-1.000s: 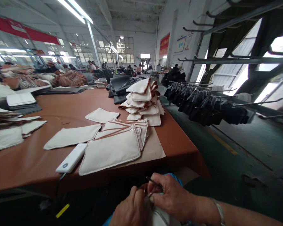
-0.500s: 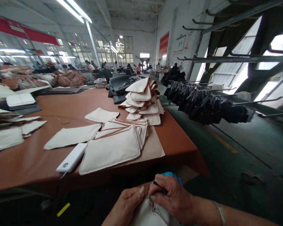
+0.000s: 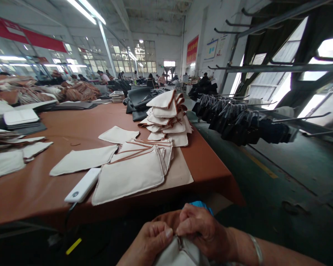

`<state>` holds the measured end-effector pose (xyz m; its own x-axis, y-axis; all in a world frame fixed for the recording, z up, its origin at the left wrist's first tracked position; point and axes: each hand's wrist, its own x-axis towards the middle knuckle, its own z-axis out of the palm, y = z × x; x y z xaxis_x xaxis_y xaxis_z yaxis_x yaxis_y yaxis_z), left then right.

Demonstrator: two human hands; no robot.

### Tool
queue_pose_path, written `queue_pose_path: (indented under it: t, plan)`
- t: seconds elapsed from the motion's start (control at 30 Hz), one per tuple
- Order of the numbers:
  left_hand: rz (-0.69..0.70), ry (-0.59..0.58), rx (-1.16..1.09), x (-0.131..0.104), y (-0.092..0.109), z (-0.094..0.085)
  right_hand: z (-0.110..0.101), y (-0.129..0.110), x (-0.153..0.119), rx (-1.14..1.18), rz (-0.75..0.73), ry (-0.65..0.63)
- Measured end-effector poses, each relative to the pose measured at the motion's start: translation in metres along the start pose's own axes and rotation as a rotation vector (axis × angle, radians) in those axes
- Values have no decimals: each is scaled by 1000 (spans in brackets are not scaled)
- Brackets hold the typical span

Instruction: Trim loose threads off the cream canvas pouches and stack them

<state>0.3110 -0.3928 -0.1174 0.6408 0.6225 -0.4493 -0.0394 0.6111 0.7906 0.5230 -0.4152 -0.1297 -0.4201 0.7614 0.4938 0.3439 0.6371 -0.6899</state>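
Low at the front, above my lap, both hands close on a cream fabric pouch (image 3: pixel 173 255) with brown lining (image 3: pixel 168 218) showing at its far side. My left hand (image 3: pixel 152 240) pinches its edge between thumb and bent fingers. Right beside it, my right hand (image 3: pixel 204 231), with a light bangle on the wrist, is closed on the same edge, fingertips at a dark slit or seam (image 3: pixel 180 242). Whether a small tool is also inside the right fist is hidden. Similar cream pieces (image 3: pixel 130 177) lie overlapping on the brown-covered table (image 3: pixel 211 170) ahead.
A stack of cream pouches (image 3: pixel 169 118) stands at the table's right side beside folded black material (image 3: pixel 138 101). A white corded device (image 3: pixel 82 186) lies near the front edge. Dark items hang from a metal rack (image 3: pixel 233 120) on the right. People work far back.
The thin black tool that stuck out of my right hand no longer shows. My fingertips have drawn together on the pouch's edge, and more brown lining shows behind them.
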Motion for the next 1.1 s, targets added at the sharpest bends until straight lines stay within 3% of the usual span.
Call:
queue_pose_path:
  t: [0.1, 0.23, 0.5, 0.6, 0.67, 0.83, 0.9, 1.0, 1.1]
  plan:
    - [67, 18, 95, -1, 1, -1, 0, 0, -1, -8, 1, -3]
    - [107, -52, 285, 2, 5, -7, 0, 0, -3, -51, 18, -33]
    - [182, -1, 348, 6, 22, -1, 0, -2, 2, -144, -62, -18]
    - [223, -92, 386, 8, 27, -1, -1, -5, 3, -97, -73, -26]
    - [257, -129, 385, 8, 29, -1, -6, -9, 7, 23, 0, -21]
    - [344, -48, 504, 3, 35, 0, -30, -17, 27, 421, 529, -98]
    - [377, -24, 567, 2, 37, 2, -37, -18, 36, 383, 549, -179]
    - [414, -31, 624, 3, 40, 2, -40, -19, 47, 257, 434, -293]
    - [362, -5, 657, 5, 41, -1, -36, -18, 50, 241, 392, -307]
